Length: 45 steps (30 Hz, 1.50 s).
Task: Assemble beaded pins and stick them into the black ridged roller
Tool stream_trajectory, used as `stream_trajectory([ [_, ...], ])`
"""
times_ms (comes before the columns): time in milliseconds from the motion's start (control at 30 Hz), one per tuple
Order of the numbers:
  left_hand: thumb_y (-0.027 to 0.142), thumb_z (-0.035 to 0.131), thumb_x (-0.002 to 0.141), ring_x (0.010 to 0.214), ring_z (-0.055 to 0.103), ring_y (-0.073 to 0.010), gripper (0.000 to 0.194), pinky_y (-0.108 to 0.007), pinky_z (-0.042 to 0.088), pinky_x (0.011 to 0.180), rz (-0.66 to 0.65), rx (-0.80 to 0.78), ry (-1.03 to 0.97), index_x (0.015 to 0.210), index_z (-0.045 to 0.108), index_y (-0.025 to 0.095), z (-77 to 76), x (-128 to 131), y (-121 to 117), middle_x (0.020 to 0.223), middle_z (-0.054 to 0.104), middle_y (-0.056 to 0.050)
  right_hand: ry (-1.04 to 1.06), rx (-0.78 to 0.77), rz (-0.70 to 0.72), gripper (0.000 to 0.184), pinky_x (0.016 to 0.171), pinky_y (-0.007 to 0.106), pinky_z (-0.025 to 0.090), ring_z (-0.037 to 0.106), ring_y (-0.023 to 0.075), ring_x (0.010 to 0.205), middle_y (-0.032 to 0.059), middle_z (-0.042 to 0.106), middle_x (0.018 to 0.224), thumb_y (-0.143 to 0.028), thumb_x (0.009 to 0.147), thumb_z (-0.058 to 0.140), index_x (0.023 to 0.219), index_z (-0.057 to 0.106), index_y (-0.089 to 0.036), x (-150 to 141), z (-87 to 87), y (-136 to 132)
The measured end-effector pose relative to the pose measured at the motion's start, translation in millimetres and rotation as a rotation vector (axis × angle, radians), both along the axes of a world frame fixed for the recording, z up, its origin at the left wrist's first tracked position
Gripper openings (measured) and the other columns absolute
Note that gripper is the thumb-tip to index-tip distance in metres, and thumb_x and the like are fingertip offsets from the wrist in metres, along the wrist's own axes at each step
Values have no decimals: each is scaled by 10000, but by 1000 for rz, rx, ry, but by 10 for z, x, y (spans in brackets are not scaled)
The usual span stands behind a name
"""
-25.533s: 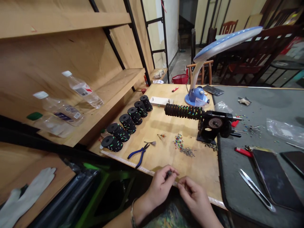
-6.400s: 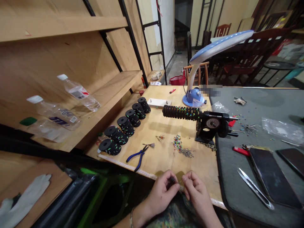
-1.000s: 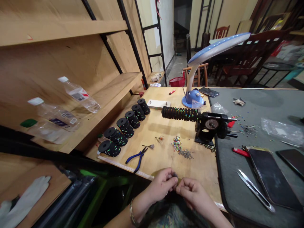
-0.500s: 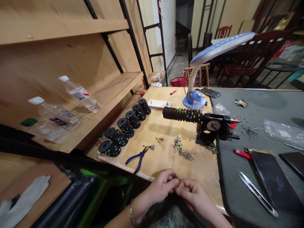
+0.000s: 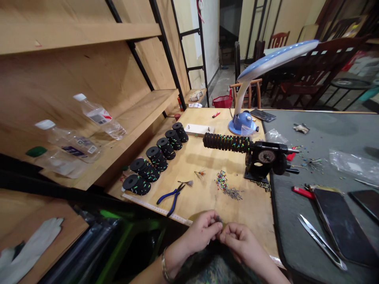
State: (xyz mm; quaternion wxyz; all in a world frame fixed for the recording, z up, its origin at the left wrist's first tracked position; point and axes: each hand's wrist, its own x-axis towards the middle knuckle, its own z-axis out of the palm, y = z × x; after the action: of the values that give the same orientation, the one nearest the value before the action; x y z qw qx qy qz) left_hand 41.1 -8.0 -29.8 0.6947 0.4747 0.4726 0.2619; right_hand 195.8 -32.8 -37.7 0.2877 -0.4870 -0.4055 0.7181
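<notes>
The left hand point(image 5: 201, 230) is pinching a tiny dark tuft point(image 5: 218, 218) over the wooden surface point(image 5: 251, 225), while the right hand point(image 5: 239, 236) is curling in just beside it. Blue-handled pliers point(image 5: 171, 196) are lying near a measuring tape point(image 5: 154, 210) and a scatter of coloured beads point(image 5: 223, 183).

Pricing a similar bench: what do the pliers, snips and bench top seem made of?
The pliers look like steel with blue plastic grips, given the glossy handles. The snips look like polished steel, from their bright shine. The bench top looks like pale bare wood, probably plywood; no paint shows.
</notes>
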Motion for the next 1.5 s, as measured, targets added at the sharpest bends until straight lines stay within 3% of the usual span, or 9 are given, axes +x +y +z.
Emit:
stream_trajectory([
  [333, 382, 631, 786, 508, 448, -88, 253, -218, 331, 503, -38, 46, 6, 756, 481, 179, 28, -7, -16, 583, 486, 60, 11, 20, -23, 497, 323, 186, 176, 271, 32, 300, -122, 380, 424, -665, 649, 666, 623, 511, -194, 23, -61, 25],
  [600, 294, 576, 847, 558, 471, -100, 166, -218, 350, 540, -93, 152, 47, 756, 508, 172, 99, -28, -36, 604, 497, 42, 0, 50, -74, 485, 336, 178, 172, 285, 35, 291, -75, 543, 468, -657, 660, 654, 740, 501, -203, 49, -1, 40],
  [733, 299, 577, 850, 561, 474, -102, 154, -218, 354, 544, -96, 158, 63, 787, 526, 168, 131, -12, -54, 619, 499, 38, -7, 54, -113, 484, 339, 178, 156, 259, 43, 283, -116, 440, 382, -658, 660, 655, 755, 498, -211, 45, 25, 34],
  [867, 289, 564, 847, 587, 489, -113, 150, -224, 366, 559, -104, 158, 77, 776, 502, 173, 141, 3, -66, 635, 503, 29, 8, 49, -179, 544, 337, 181, 153, 264, 33, 289, -104, 450, 415, -718, 615, 659, 699, 490, -207, 34, 46, 31],
  [1100, 257, 538, 851, 588, 472, -114, 108, -229, 370, 566, -92, 171, 54, 806, 469, 186, 109, -1, -79, 667, 507, 32, 5, 63, -267, 576, 358, 192, 133, 214, 32, 278, -131, 334, 313, -754, 603, 663, 655, 484, -209, 68, 32, 20],
  [1267, 153, 597, 775, 710, 503, -133, 82, -232, 390, 655, -52, 230, 76, 800, 521, 173, 133, 27, -100, 746, 522, 14, 12, 58, -280, 610, 340, 187, 108, 215, 32, 270, -137, 309, 322, -789, 555, 662, 650, 463, -221, 61, 62, -2],
  [1500, 138, 556, 762, 686, 516, -138, 28, -241, 407, 661, -12, 210, 87, 764, 542, 163, 129, 67, -105, 708, 536, 9, 24, 51, -275, 613, 332, 176, 124, 213, 33, 283, -147, 277, 353, -793, 547, 661, 651, 436, -232, 41, 114, -24],
])
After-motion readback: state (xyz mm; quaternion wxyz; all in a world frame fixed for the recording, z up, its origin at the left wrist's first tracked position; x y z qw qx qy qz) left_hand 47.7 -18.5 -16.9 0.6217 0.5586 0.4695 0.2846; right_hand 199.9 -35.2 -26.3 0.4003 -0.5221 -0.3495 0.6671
